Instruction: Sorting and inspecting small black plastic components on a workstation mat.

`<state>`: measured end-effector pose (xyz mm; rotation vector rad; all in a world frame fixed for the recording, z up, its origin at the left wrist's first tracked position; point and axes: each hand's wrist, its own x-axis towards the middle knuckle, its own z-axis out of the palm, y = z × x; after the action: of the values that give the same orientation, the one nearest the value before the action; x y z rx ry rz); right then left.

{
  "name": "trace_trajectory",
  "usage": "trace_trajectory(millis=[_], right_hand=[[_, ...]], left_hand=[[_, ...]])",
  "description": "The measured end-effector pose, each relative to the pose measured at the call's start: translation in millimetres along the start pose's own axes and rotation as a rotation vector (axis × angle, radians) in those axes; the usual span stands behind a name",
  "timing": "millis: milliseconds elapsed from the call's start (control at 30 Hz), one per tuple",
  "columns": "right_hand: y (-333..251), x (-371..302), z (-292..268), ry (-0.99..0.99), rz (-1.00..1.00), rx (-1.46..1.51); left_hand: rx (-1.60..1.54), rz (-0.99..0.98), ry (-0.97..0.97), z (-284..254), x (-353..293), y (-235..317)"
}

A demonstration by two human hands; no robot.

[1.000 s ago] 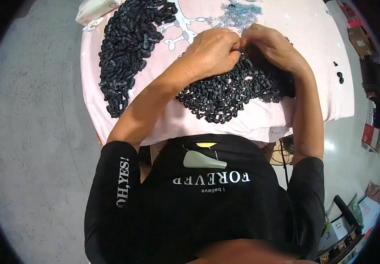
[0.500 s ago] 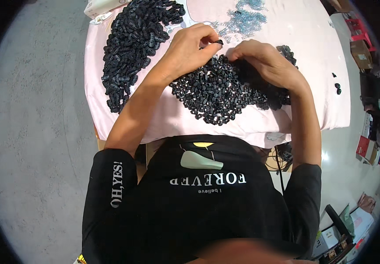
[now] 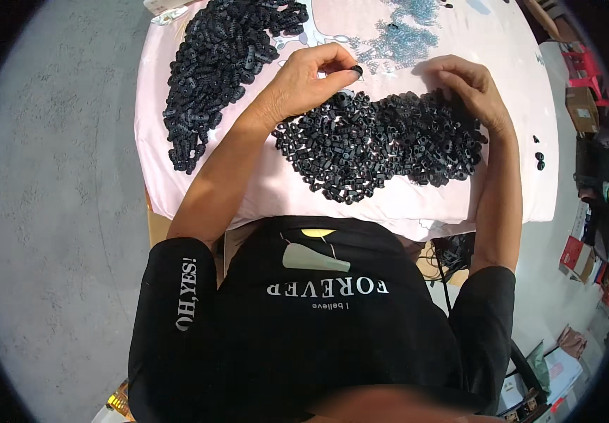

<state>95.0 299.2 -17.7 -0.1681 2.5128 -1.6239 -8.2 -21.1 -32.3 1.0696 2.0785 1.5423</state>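
Note:
My left hand [image 3: 313, 79] pinches a small black plastic part [image 3: 357, 71] between thumb and fingertips, just above the far edge of the loose parts. My right hand [image 3: 472, 86] hovers at the far right of those parts, its fingers stretched toward the left and the thumb apart; I see nothing in it. Below and between both hands spreads a heap of small black plastic pieces [image 3: 350, 144], which runs on into a darker heap of black pieces [image 3: 424, 137]. Beyond them lies a scatter of small metal springs [image 3: 414, 39].
A large pile of black ribbed plastic pieces [image 3: 213, 60] covers the table's left side. The pale pink tablecloth [image 3: 519, 134] carries a few stray black pieces [image 3: 540, 161] at right. Cardboard boxes [image 3: 581, 109] and a red stool [image 3: 586, 70] stand on the floor at right.
My right hand has lifted off the heap and moved right and away from me, uncovering the darker pieces. My left hand stays nearly in place, still pinching the small black part.

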Motion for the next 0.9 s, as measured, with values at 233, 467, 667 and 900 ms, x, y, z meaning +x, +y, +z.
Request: trace_trajectory(millis=[233,467,667,900], right_hand=[[-18,6,32,-0.132,-0.108,0.106],[-42,20,48,-0.309,-0.135,0.04],[-52,27,56,-0.314,0.011,0.085],[-37,25,62,-0.176,-0.026,0.307]], left_hand=[[-0.032,0.004,-0.165,0,-2,2],[0.047,0.102,-0.167,2,-7,8],[0.005,-0.069,-0.242,-12,-11,17],[-0.018,-0.012,-0.047,-15,-8,7]])
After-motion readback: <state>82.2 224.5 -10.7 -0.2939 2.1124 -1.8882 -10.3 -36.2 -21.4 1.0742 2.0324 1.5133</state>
